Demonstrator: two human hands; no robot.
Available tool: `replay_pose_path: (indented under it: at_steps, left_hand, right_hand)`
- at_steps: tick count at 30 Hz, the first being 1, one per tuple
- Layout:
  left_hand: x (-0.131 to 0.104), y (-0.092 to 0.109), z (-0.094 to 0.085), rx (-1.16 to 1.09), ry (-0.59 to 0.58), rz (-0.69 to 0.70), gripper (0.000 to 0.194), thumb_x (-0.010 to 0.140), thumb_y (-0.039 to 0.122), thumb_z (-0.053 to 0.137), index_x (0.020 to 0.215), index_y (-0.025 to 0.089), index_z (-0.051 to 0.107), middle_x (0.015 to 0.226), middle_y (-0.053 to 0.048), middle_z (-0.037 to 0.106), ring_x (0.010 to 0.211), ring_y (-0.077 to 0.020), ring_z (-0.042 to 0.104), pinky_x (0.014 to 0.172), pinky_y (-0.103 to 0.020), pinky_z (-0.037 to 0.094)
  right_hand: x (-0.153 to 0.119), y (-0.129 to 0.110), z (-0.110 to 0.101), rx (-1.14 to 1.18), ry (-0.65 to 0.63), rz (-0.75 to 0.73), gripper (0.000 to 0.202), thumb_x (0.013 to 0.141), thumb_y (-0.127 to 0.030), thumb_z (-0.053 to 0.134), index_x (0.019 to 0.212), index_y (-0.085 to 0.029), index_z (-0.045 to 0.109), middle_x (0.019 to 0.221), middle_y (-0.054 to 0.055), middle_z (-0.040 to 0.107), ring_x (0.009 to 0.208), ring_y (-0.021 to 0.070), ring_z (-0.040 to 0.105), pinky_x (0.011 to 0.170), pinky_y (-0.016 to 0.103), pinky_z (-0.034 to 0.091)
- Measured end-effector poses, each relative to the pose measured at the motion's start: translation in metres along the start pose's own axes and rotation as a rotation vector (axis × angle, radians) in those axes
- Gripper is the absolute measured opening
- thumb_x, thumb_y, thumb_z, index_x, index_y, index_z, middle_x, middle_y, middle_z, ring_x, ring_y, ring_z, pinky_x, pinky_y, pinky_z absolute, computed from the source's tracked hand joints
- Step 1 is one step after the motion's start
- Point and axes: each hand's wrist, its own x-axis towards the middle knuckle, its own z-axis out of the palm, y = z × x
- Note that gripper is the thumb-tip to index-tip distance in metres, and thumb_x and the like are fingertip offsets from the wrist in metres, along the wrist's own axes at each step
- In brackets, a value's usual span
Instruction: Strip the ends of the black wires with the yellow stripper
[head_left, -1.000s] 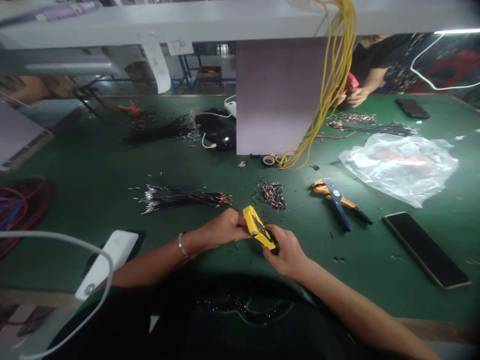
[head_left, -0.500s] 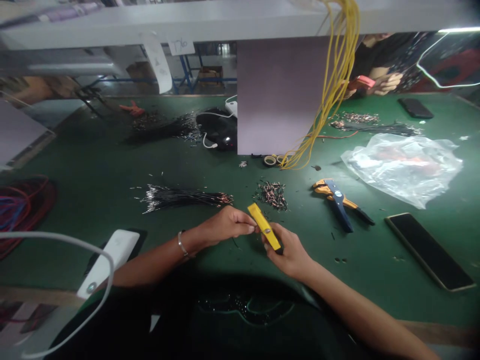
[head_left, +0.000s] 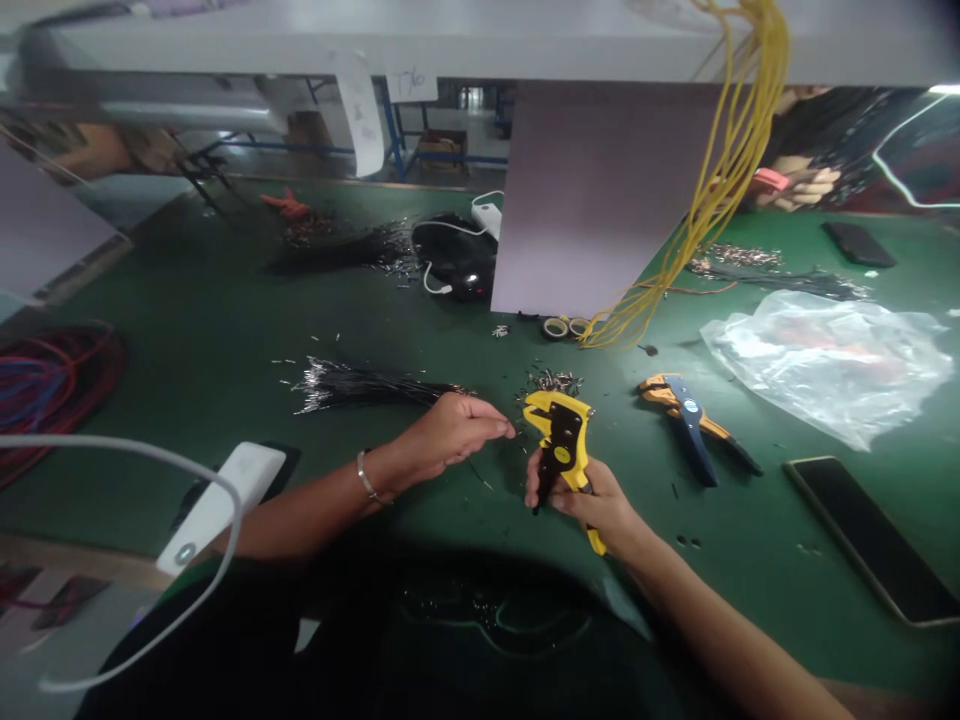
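Observation:
My right hand point(head_left: 596, 500) is wrapped round the handles of a yellow and black wire stripper point(head_left: 562, 440), its flat side facing me and its jaws pointing up and left. My left hand point(head_left: 457, 435) is closed in a pinch just left of the jaws, apart from them. A thin black wire point(head_left: 480, 477) trails beneath that hand; its pinched end is too small to make out. Behind the left hand lies a bundle of black wires point(head_left: 367, 385) with silvery tips at the left. A pile of small cut bits point(head_left: 553, 381) lies behind the stripper, partly hidden by it.
Right of me lie a blue and orange wire stripper point(head_left: 690, 420), a phone point(head_left: 874, 535) and a clear plastic bag point(head_left: 832, 355). Yellow wires point(head_left: 731, 170) hang from the shelf point(head_left: 480, 45). A white power strip point(head_left: 225, 505) lies by my left forearm. Another person's hand point(head_left: 806, 185) shows at back right.
The wire stripper has turned from edge-on to flat side showing, its jaws swinging leftward. My left hand now sits slightly apart from it. The view has shifted a little.

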Motion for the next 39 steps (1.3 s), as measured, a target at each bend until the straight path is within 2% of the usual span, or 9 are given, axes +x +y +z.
replay_pose_path:
  at_steps: [8,11,13,17,20,23,27,33,39]
  left_hand:
    - [-0.002,-0.001,-0.004,-0.049,-0.141,0.004,0.015,0.08,0.026,0.057,0.077,0.015,0.067,0.041,0.008,0.031,0.036,-0.0044,0.023,0.039,-0.024,0.014]
    - [0.001,-0.001,-0.011,0.036,-0.182,0.057,0.019,0.08,0.03,0.06,0.081,0.014,0.07,0.043,0.007,0.036,0.037,-0.0047,0.024,0.038,-0.024,0.014]
    - [0.004,-0.001,-0.017,0.163,-0.192,0.119,0.022,0.079,0.031,0.06,0.083,0.014,0.072,0.047,0.004,0.045,0.04,-0.0055,0.03,0.04,-0.023,0.02]
    - [0.007,-0.001,-0.027,0.493,-0.123,0.393,0.022,0.08,0.026,0.058,0.09,0.017,0.076,0.078,-0.004,0.072,0.066,-0.0108,0.059,0.063,-0.024,0.043]
    - [0.005,-0.003,-0.029,0.737,0.001,0.545,0.026,0.084,0.024,0.052,0.097,0.021,0.075,0.094,-0.005,0.075,0.082,-0.0143,0.065,0.077,-0.027,0.045]
    - [0.001,-0.004,-0.027,0.903,0.122,0.629,0.025,0.086,0.024,0.051,0.094,0.023,0.075,0.089,-0.003,0.075,0.079,-0.0152,0.065,0.074,-0.028,0.044]
    - [-0.003,-0.005,-0.024,1.014,0.172,0.674,0.024,0.086,0.025,0.05,0.082,0.024,0.073,0.07,-0.002,0.071,0.071,-0.0152,0.062,0.063,-0.027,0.038]
    - [-0.005,-0.003,-0.022,1.146,0.182,0.688,0.023,0.083,0.02,0.048,0.072,0.022,0.069,0.061,-0.002,0.064,0.063,-0.0141,0.055,0.056,-0.026,0.03]
    - [-0.004,-0.005,-0.019,1.135,0.162,0.706,0.021,0.082,0.021,0.05,0.075,0.022,0.069,0.06,-0.002,0.063,0.063,-0.0139,0.055,0.057,-0.026,0.032]
  right_hand:
    - [0.0,-0.003,0.001,-0.06,-0.03,0.027,0.036,0.068,-0.022,0.073,0.101,-0.015,0.06,0.084,0.005,0.064,0.071,0.0185,0.061,0.066,0.032,0.048]
    - [-0.001,-0.003,-0.004,-0.064,-0.092,0.049,0.039,0.068,-0.022,0.071,0.105,-0.014,0.059,0.083,0.005,0.064,0.072,0.0192,0.061,0.067,0.033,0.047]
    - [-0.001,-0.003,-0.008,-0.054,-0.13,0.062,0.042,0.068,-0.022,0.071,0.107,-0.013,0.059,0.084,0.006,0.065,0.073,0.0202,0.061,0.068,0.035,0.047]
    - [0.0,-0.006,-0.014,-0.024,-0.175,0.087,0.043,0.067,-0.022,0.071,0.107,-0.013,0.059,0.083,0.007,0.065,0.071,0.0203,0.061,0.067,0.036,0.047]
    - [0.001,-0.01,-0.014,0.0,-0.226,0.083,0.043,0.067,-0.023,0.071,0.107,-0.013,0.059,0.082,0.006,0.066,0.07,0.0197,0.061,0.067,0.035,0.047]
    - [0.002,-0.011,-0.014,0.036,-0.265,0.075,0.043,0.067,-0.026,0.073,0.106,-0.013,0.06,0.08,0.006,0.066,0.069,0.0197,0.062,0.065,0.035,0.048]
    - [0.001,-0.01,-0.014,0.084,-0.275,0.083,0.045,0.067,-0.028,0.074,0.106,-0.014,0.059,0.081,0.005,0.064,0.069,0.0196,0.062,0.065,0.036,0.05]
    - [0.0,-0.009,-0.012,0.097,-0.289,0.11,0.046,0.065,-0.028,0.075,0.106,-0.014,0.061,0.079,0.006,0.066,0.069,0.0209,0.062,0.065,0.037,0.049]
    - [-0.002,-0.01,-0.006,0.116,-0.246,0.156,0.046,0.064,-0.028,0.075,0.104,-0.013,0.062,0.078,0.007,0.066,0.068,0.021,0.062,0.066,0.038,0.05]
